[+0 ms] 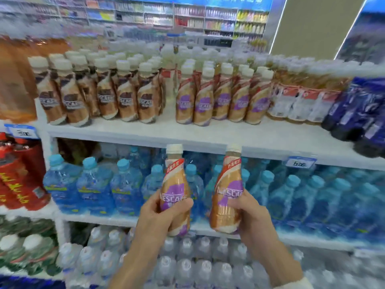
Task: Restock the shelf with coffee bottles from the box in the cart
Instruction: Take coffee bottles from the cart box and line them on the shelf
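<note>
Head view: where are the coffee bottles right now?

2 of them are held up in front of the shelving, roughly upright, caps up. The left bottle [175, 184] sits in the left hand [159, 215], fingers and thumb curled round its lower half. The right bottle [229, 184] is gripped the same way by the right hand [253, 215]. The 2 are held apart, not touching.

And the box and the cart?

Neither shows in this view.

Where do these 2 belong?

Judging by the labels, with the purple-label row [220, 101] on the upper shelf [145, 130], above both hands. That row stands beside a brown-label row [93, 97], which looks like a different kind.

So which step is this?

I'd call it the carry: bottles fetched, not yet placed.

What does the next move call for?

Lift both above the shelf's front edge, then set them down upright on the bare strip in front of the purple labels. That row is tightly packed, so a nudge could topple its neighbours; placing 1 at a time may be safer. The water bottles [93, 184] on the shelf below sit behind the hands and shouldn't be touched.
</note>
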### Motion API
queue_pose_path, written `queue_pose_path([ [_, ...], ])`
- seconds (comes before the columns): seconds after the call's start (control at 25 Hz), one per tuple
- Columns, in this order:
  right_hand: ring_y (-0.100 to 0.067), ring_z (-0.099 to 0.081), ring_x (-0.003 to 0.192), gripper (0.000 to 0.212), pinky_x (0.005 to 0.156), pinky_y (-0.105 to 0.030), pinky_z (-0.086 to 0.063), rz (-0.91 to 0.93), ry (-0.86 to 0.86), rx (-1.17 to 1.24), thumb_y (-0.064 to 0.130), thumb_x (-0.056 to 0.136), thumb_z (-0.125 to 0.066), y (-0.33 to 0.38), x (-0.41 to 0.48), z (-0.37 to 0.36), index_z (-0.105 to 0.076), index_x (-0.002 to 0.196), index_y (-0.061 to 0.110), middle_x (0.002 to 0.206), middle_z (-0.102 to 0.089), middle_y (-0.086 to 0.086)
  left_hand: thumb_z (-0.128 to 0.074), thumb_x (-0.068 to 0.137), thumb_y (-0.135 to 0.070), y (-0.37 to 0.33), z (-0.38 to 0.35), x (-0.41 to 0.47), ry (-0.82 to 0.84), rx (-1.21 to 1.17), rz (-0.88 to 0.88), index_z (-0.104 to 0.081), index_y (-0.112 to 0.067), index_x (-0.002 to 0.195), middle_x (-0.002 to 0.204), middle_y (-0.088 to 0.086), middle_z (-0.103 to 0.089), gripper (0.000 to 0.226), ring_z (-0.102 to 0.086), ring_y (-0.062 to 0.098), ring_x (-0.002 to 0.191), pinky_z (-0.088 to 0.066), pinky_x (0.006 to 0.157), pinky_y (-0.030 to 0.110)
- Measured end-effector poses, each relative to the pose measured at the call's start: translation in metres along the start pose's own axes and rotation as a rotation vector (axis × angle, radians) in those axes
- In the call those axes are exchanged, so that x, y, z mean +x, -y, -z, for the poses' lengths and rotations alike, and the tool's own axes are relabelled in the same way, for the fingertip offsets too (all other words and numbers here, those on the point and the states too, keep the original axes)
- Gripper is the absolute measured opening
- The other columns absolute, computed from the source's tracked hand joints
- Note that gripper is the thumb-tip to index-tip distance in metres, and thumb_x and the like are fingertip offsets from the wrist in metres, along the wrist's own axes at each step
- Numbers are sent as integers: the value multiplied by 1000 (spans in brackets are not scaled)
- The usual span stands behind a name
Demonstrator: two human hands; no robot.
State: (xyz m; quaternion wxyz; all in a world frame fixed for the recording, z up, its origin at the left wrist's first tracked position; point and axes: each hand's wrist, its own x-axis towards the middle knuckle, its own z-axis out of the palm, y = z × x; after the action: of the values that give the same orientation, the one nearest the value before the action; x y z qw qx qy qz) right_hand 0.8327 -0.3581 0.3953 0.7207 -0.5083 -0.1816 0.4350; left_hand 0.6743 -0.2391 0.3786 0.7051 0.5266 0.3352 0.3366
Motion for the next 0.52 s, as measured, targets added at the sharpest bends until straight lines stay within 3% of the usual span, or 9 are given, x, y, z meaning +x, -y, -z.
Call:
queue_pose_path([
  [0.12,-40,-56,91,47,68,-40,-51,101,-28,-16,13,59,-60,48,34,23,-64,105,7,81,-68,-10,-88,54,-34,-25,-47,29,51,12,-92,-79,-20,88,79,5,-77,37,-70,13,64,-53,53,20],
  [0.24,-39,-62,94,42,80,-49,-52,186,-29,-94,15,62,-66,95,70,34,-65,104,12,86,-71,-8,-88,52,-43,-56,-82,64,107,44,-179,-78,-18,94,86,5,-78,50,-73,16,71,-55,60,21],
  [0.32,-31,-68,92,42,74,-41,-56,236,-8,-167,17,63,-72,122,92,37,-68,104,15,92,-73,-6,-88,53,-45,-75,-103,91,147,109,-231,-76,-19,100,92,2,-79,55,-74,17,79,-56,65,21],
  [0.4,-20,-73,87,41,67,-34,-57,299,0,-232,19,62,-78,140,113,38,-72,102,23,95,-77,-1,-90,58,-46,-89,-119,117,168,187,-297,-75,-22,106,96,-4,-79,56,-75,11,85,-56,68,17],
  [0.52,-19,-74,96,52,82,-41,-61,381,-31,-348,19,61,-82,151,142,39,-70,111,28,107,-77,-1,-90,68,-44,-96,-138,149,167,326,-413,-70,-31,107,96,-19,-76,46,-71,-3,87,-53,70,9],
])
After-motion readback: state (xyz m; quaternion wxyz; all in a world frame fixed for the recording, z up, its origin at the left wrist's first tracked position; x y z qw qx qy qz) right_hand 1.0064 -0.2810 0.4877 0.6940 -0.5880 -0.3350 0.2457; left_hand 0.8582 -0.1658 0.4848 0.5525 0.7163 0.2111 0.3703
